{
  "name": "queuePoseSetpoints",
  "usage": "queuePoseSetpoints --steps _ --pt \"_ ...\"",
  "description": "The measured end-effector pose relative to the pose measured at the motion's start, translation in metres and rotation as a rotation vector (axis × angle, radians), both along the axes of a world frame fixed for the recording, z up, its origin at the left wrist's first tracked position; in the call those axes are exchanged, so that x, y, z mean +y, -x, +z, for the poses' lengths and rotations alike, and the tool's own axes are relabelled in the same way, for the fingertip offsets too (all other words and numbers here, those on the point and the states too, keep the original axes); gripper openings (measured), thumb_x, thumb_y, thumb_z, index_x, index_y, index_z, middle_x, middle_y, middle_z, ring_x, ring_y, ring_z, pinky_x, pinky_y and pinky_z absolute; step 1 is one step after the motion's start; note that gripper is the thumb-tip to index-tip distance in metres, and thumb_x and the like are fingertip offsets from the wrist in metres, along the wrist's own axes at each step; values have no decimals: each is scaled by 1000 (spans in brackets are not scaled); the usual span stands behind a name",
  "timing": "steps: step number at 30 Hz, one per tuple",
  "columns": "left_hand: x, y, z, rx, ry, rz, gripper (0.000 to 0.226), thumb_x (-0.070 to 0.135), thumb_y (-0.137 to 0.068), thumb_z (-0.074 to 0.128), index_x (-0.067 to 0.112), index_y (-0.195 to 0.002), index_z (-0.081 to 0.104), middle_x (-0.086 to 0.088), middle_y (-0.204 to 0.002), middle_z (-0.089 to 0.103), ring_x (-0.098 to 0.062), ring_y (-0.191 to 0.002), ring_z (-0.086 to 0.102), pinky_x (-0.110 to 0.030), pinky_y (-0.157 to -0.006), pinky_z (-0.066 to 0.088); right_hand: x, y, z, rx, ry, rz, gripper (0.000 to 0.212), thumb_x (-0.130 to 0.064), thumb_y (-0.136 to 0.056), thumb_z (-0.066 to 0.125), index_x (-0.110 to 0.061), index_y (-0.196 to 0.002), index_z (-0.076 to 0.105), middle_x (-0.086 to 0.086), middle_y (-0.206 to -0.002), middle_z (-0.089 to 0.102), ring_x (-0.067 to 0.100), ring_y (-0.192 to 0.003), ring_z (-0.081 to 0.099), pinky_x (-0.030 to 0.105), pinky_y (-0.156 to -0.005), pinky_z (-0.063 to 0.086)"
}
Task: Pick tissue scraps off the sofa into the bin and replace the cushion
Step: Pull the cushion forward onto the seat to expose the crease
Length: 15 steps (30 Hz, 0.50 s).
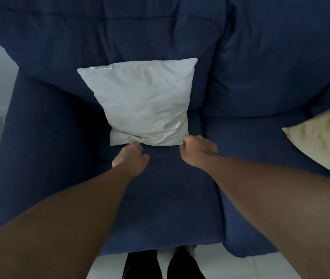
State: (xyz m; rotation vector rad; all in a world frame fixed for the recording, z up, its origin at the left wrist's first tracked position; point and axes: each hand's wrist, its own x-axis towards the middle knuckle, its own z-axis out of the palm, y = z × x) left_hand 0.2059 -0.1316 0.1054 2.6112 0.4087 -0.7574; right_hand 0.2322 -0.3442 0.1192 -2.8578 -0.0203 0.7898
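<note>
A white cushion (143, 101) leans upright against the backrest of the dark blue sofa (55, 137), its lower edge resting on the seat. My left hand (133, 158) is at the cushion's lower left edge, fingers curled and touching the fabric. My right hand (197, 151) is at the lower right corner, fingers curled in against it. Whether either hand pinches the fabric is hard to tell. No tissue scraps or bin are in view.
A cream cushion (323, 141) lies on the right seat near the frame edge. The sofa's left armrest (29, 127) stands beside the white cushion. White floor tiles (107, 266) and my legs show below the seat's front edge.
</note>
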Motion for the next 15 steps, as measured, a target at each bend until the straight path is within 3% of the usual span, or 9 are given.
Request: queuePoseSetpoints --steps 3,6,10,12,15 --pt "14 -35 15 -72 -17 -44 36 38 -95 56 21 -126 54 1 -119 57 -24 -106 58 -39 -83 51 13 -31 15 -45 -5 -15 27 -36 -104 42 -23 -120 59 2 -113 61 21 -89 55 35 -70 44" --pt "32 -72 32 -138 -60 -99 40 38 -94 58 22 -129 53 0 -128 59 -25 -116 56 -41 -88 51 30 -65 31 -145 -20 -34 30 -35 -103 41 -22 -124 58 2 -116 62 23 -92 56 36 -71 45" --pt "53 -119 55 -286 -157 -177 40 35 -94 59 20 -131 52 -3 -127 57 -26 -117 51 -39 -81 44 50 -109 52 -317 -8 23 34 -34 -103 44 -16 -130 54 6 -125 55 27 -112 52 39 -74 43" --pt "60 -139 65 -373 -225 -240 43 34 -93 60 18 -133 52 -7 -130 54 -28 -118 48 -40 -87 42 57 -128 57 -409 36 74 38 -35 -100 48 -13 -131 52 10 -130 51 30 -118 48 41 -77 43" --pt "72 -164 70 -465 -292 -307 54 35 -91 63 15 -139 48 -8 -140 46 -31 -127 43 -44 -100 40 65 -152 59 -468 87 154 48 -37 -96 55 -11 -137 48 13 -144 43 33 -126 43 46 -94 43"
